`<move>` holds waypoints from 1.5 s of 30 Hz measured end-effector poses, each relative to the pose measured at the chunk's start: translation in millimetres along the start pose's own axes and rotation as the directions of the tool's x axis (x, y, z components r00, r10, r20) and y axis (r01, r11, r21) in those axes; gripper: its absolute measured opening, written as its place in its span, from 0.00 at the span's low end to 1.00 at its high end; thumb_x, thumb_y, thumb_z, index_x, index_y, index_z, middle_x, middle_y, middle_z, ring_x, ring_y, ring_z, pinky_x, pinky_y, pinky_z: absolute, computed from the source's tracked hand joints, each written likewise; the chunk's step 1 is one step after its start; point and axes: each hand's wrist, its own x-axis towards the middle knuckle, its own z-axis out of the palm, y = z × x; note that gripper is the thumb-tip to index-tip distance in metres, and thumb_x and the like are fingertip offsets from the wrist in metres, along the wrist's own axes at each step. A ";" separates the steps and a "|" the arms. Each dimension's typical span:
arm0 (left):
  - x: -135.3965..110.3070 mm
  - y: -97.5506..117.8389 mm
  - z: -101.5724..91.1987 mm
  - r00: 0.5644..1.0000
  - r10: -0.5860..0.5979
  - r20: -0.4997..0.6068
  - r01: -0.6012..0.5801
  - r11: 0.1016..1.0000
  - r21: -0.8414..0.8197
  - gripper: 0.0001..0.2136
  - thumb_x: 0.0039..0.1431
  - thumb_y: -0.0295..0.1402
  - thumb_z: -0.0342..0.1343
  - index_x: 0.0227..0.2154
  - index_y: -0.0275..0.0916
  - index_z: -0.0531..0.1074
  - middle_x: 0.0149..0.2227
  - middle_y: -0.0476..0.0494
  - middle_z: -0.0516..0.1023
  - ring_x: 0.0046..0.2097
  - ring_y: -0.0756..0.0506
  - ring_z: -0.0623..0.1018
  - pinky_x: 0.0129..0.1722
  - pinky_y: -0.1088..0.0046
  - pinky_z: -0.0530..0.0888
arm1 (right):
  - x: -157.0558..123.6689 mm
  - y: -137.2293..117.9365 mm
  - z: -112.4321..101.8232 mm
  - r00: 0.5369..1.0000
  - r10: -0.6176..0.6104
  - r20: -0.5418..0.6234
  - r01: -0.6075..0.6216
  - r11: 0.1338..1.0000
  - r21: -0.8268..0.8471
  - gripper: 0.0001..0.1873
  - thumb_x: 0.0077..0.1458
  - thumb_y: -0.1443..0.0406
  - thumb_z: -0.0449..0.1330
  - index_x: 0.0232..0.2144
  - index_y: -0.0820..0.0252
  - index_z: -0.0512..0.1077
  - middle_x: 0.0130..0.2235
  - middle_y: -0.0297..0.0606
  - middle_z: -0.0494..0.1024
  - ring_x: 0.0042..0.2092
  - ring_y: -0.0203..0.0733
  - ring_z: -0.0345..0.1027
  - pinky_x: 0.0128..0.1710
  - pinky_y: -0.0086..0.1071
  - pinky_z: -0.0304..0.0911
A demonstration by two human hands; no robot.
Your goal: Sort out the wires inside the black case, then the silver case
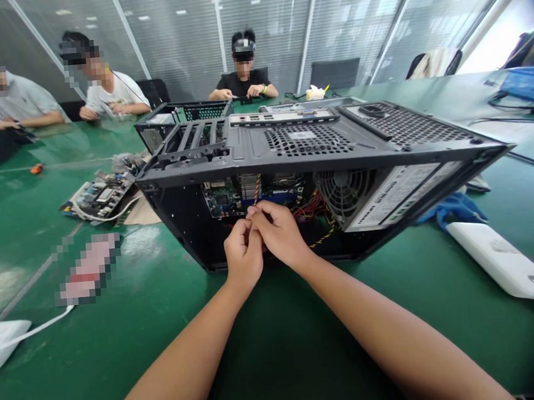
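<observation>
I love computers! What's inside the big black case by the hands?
A circuit board, twisted wires, red wires and a fan grille. The left hand and right hand cover whatever is behind them.

The left hand (246, 251) and right hand (279, 231) are bare, like both tapering forearms (377, 308).

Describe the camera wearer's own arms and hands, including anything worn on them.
Both the left forearm and right forearm are bare, with no sleeve in view. The left hand and right hand are ungloved. No watch, bracelet or strap shows at either wrist, and no ring shows on the visible fingers. Some fingers are hidden.
</observation>
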 end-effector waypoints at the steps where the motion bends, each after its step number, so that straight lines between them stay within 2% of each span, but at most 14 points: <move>1: 0.0 -0.4 0.0 1.000 -0.001 0.002 0.001 1.000 -0.001 0.10 0.63 0.33 0.50 0.25 0.39 0.66 0.20 0.54 0.67 0.24 0.52 0.67 0.27 0.77 0.65 | 0.2 0.1 -0.1 1.000 0.002 0.000 -0.002 1.000 0.000 0.17 0.60 0.60 0.54 0.20 0.57 0.62 0.22 0.30 0.62 0.28 0.36 0.56 0.29 0.33 0.51; 30: 0.1 -6.8 0.0 0.999 -0.025 0.028 0.026 1.000 -0.017 0.09 0.63 0.33 0.51 0.27 0.38 0.67 0.24 0.51 0.68 0.27 0.52 0.67 0.29 0.77 0.66 | 0.6 2.7 0.3 1.000 0.010 0.002 -0.010 1.000 -0.011 0.18 0.60 0.59 0.54 0.19 0.56 0.59 0.22 0.29 0.60 0.27 0.35 0.55 0.28 0.32 0.50; 45: -0.2 -3.7 1.0 0.999 -0.034 0.024 0.034 0.999 -0.003 0.10 0.62 0.34 0.51 0.26 0.39 0.66 0.21 0.53 0.66 0.25 0.52 0.66 0.26 0.77 0.65 | 0.4 1.7 -0.3 1.000 0.013 0.005 -0.013 1.000 -0.018 0.19 0.60 0.59 0.53 0.19 0.56 0.58 0.22 0.29 0.60 0.27 0.36 0.55 0.28 0.32 0.51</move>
